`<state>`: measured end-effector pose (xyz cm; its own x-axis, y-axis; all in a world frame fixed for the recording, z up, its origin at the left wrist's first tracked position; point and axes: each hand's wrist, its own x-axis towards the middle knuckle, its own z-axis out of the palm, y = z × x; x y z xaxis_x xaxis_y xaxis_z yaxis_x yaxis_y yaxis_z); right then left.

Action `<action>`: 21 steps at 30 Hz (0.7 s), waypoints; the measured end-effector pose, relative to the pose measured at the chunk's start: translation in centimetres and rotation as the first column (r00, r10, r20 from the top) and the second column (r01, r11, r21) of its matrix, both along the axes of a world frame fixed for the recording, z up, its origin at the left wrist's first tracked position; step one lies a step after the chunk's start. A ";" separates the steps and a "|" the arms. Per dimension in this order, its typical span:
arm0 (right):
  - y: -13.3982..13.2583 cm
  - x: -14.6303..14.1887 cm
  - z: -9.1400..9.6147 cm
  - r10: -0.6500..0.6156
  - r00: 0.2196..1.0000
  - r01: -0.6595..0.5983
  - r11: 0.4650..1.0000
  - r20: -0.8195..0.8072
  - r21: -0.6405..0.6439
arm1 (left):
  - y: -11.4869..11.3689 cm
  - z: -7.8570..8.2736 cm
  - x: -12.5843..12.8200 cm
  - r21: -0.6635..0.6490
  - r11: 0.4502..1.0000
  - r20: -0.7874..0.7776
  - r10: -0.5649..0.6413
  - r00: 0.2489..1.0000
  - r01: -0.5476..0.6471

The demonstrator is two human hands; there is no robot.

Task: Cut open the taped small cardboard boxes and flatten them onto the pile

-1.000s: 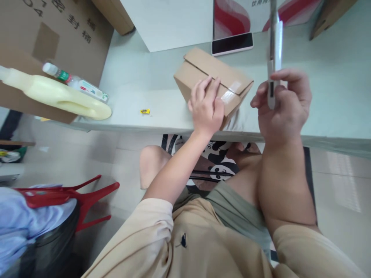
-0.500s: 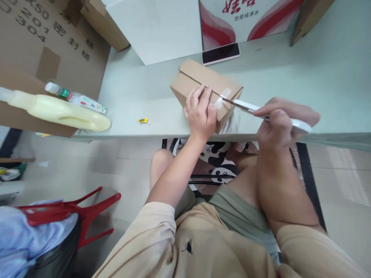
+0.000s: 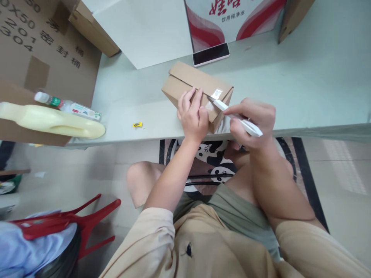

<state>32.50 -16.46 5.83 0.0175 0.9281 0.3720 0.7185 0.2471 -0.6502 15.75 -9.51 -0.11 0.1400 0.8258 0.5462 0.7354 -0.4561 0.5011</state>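
Observation:
A small brown cardboard box (image 3: 199,79) lies at the table's front edge, a seam running along its top. Clear tape (image 3: 216,94) crosses that seam near the right end. My left hand (image 3: 193,114) presses on the near part of the box, fingers laid over the top just below the seam. In my right hand (image 3: 253,119) is a white-handled utility knife (image 3: 224,107), its handle gripped between thumb and fingers. The blade's tip is at the seam beside the tape; how deep it sits I cannot tell.
Behind the box lies a phone (image 3: 211,54), against a white and red carton (image 3: 234,23). A yellow bottle-shaped object (image 3: 58,120) and a clear plastic bottle (image 3: 78,108) lie at left by a large carton (image 3: 52,50). A yellow wrapper (image 3: 137,124) is nearer. A red stool (image 3: 87,220) stands below.
The knife has moved left along the seam, past the tape, with its handle swung nearer to me. My left hand stays on the box. The whole view has shifted slightly.

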 end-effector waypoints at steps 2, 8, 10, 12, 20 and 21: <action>0.1 -0.1 0.2 -0.004 1.000 0.004 1.000 0.004 -0.027 | 0.0 0.0 0.0 -0.003 1.000 0.007 -0.003 1.000 0.003; 0.1 -0.1 -0.4 0.082 0.987 -0.056 0.982 -0.138 0.180 | 0.1 0.0 0.0 -0.005 1.000 0.032 -0.016 0.999 0.016; -0.1 -0.1 -0.5 0.159 0.972 -0.128 0.975 -0.173 0.181 | 0.1 0.0 0.0 0.007 1.000 0.023 -0.013 1.000 0.013; -0.2 -0.2 -0.5 0.182 0.968 -0.163 0.980 -0.173 0.116 | 0.2 0.0 0.0 0.013 1.000 0.015 -0.011 1.000 0.010; 0.8 -1.1 -1.1 0.270 0.932 -0.165 0.910 -0.241 0.382 | 0.1 0.3 0.2 -0.008 1.000 0.040 -0.024 0.999 0.024; 1.0 -1.2 -1.4 0.295 0.920 -0.154 0.879 -0.259 0.451 | 0.1 0.3 0.2 -0.001 1.000 0.035 -0.019 0.999 0.019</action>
<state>31.33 -15.42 4.41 0.0070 0.6814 0.7319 0.3881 0.6726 -0.6300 15.96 -9.44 0.18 0.1370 0.8242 0.5495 0.7088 -0.4691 0.5269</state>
